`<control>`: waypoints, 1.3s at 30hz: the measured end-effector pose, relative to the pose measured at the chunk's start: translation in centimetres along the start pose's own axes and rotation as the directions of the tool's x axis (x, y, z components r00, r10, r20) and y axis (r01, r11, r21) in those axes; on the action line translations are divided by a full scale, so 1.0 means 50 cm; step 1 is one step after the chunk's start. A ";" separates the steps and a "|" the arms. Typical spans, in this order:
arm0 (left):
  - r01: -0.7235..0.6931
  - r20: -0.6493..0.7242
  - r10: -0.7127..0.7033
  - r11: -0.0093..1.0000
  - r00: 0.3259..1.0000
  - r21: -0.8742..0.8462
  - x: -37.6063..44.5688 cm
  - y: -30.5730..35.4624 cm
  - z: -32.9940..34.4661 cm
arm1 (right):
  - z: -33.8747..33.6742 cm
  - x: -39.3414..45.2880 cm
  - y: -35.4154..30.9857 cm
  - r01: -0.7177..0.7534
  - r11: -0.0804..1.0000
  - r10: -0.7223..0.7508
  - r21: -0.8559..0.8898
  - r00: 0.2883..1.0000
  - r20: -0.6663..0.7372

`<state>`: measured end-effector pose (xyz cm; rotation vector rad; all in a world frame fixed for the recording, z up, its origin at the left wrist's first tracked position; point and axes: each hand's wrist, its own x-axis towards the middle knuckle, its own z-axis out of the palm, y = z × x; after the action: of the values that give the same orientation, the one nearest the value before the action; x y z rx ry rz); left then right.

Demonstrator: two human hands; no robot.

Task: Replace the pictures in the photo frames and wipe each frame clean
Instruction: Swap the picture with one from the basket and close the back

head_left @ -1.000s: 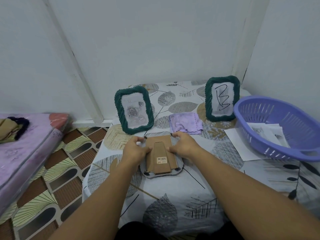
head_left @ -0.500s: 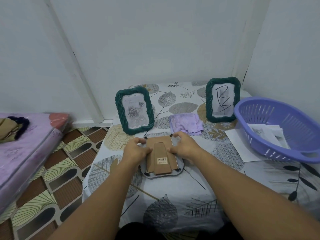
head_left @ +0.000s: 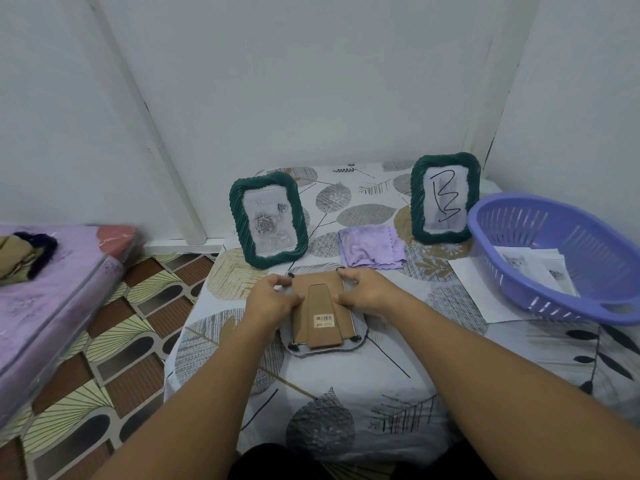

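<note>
A photo frame (head_left: 323, 348) lies face down in the middle of the table, its brown cardboard back and stand facing up. My left hand (head_left: 272, 301) rests on its left edge and my right hand (head_left: 369, 289) on its right edge, fingers pressing at the upper corners. Two green rope-edged frames stand upright behind: one with a rose picture (head_left: 268, 220) at the left, one with a scribbled letter B (head_left: 445, 199) at the right. A folded purple cloth (head_left: 370, 245) lies between them.
A purple plastic basket (head_left: 554, 258) with printed pictures inside sits at the right on a white sheet (head_left: 467, 282). The table has a leaf-patterned cover (head_left: 346, 393). A pink mattress (head_left: 41, 292) lies on the floor at the left. White walls close off the back.
My hands have stayed on the face-down frame, with the fingers shifting slightly along its upper corners. Nothing else has moved.
</note>
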<state>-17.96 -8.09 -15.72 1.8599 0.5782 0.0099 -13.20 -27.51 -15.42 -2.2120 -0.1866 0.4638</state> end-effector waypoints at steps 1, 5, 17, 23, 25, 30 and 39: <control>-0.004 0.001 0.004 1.000 1.000 0.001 -0.001 0.000 0.000 | -0.001 -0.002 0.000 0.006 1.000 -0.006 -0.012 1.000 -0.008; -0.028 0.024 0.028 1.000 0.999 0.013 -0.011 0.003 -0.008 | 0.005 -0.021 0.008 0.046 0.999 -0.047 -0.009 0.995 -0.084; -0.459 0.334 0.324 0.725 0.885 0.513 -0.144 0.005 -0.113 | 0.000 -0.137 0.041 0.323 0.940 -0.333 -0.108 0.938 -0.097; -0.496 0.405 0.293 0.610 0.866 0.618 -0.158 -0.001 -0.116 | 0.001 -0.147 0.056 0.350 0.904 -0.370 -0.247 0.928 -0.037; -0.498 0.404 0.297 0.599 0.865 0.626 -0.158 0.000 -0.114 | -0.002 -0.151 0.059 0.343 0.891 -0.372 -0.297 0.927 -0.045; -0.481 0.378 0.302 0.630 0.875 0.610 -0.159 -0.002 -0.111 | -0.004 -0.160 0.043 0.370 0.846 -0.421 -0.384 0.906 -0.053; -0.428 0.335 0.276 0.691 0.901 0.582 -0.153 -0.006 -0.109 | 0.017 -0.155 0.018 0.316 0.831 -0.350 -0.457 0.937 0.010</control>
<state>-26.35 -6.20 -11.92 2.5915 0.0294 -0.1609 -20.70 -29.71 -14.58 -2.5727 -0.6936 0.1470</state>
